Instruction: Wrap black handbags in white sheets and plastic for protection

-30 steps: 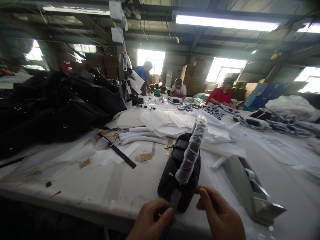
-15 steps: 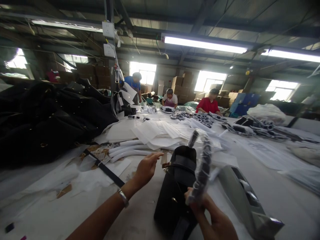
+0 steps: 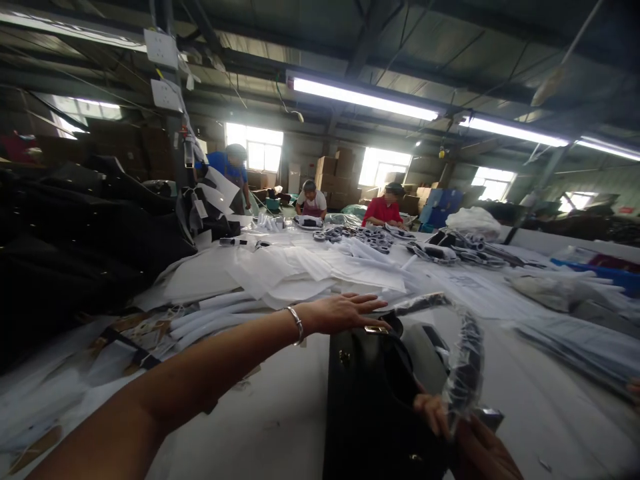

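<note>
Bag at lower centre of the frame, on the bench. Stretching the left hand over its far end, holding the fingers straight and slightly apart near a gold buckle; not showing clearly whether touching. At lower right, pinching the wrapped handle between the right hand's fingers.

The bag is nearest on the surface, with rolls to its left and sheets behind it. A heap lies left of the sheets; wrapped loops lie beyond them, rightward. Three people are farther back, stacked boxes behind them
</note>
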A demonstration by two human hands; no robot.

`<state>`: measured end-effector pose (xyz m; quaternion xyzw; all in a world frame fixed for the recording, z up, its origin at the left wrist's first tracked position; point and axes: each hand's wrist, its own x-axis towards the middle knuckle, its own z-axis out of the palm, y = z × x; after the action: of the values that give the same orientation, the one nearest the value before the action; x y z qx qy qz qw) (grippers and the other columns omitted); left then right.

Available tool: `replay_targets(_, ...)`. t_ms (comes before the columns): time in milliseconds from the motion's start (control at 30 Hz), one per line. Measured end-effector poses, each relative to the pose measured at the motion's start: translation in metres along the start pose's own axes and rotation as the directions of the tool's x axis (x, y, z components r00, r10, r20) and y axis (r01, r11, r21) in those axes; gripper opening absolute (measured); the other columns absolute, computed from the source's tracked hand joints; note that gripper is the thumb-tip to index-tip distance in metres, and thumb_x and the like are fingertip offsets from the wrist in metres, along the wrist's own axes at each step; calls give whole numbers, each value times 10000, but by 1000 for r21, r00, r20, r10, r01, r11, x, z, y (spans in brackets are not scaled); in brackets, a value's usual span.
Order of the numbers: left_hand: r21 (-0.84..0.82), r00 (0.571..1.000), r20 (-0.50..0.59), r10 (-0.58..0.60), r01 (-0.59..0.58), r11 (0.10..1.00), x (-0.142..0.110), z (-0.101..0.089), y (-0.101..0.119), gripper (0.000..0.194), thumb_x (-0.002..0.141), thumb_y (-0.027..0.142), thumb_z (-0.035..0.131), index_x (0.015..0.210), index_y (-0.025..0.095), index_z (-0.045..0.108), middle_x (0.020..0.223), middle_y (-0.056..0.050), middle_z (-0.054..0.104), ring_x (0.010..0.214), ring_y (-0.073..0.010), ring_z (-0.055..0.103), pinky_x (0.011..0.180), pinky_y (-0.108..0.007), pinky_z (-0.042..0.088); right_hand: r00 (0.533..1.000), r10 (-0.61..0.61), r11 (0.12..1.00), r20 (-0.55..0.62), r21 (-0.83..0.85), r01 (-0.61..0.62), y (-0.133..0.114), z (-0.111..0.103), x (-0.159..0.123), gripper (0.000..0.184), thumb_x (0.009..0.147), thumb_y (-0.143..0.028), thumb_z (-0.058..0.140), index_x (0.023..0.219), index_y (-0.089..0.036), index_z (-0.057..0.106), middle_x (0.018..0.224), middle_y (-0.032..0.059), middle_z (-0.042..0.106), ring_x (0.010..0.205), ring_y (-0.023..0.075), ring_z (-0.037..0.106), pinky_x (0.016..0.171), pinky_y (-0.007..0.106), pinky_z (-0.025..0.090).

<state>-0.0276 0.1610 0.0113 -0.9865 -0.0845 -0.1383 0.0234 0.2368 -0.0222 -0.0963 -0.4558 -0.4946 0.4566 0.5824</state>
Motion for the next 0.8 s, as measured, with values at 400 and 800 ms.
replay_targets(400,-59,971,-74,-228,224,973,-20,-41,16,98,872,146,688,933,220,672,849,40,703,887,-147,660,1113,-387,332,996,-80,828,-37,553,87,-68,17,48,327,911,-422,614,662,-216,563,749,-14,578,870,165,637,1101,442,479)
replay_targets(800,-326,684,108,-722,710,624,-102,-43,122,86,907,320,653,939,245,679,897,39,717,835,-149,662,743,-221,457,879,396,917,266,-152,-368,6,60,115,462,757,-592,717,884,-148,721,1004,142,747,1040,331,688,992,494,516)
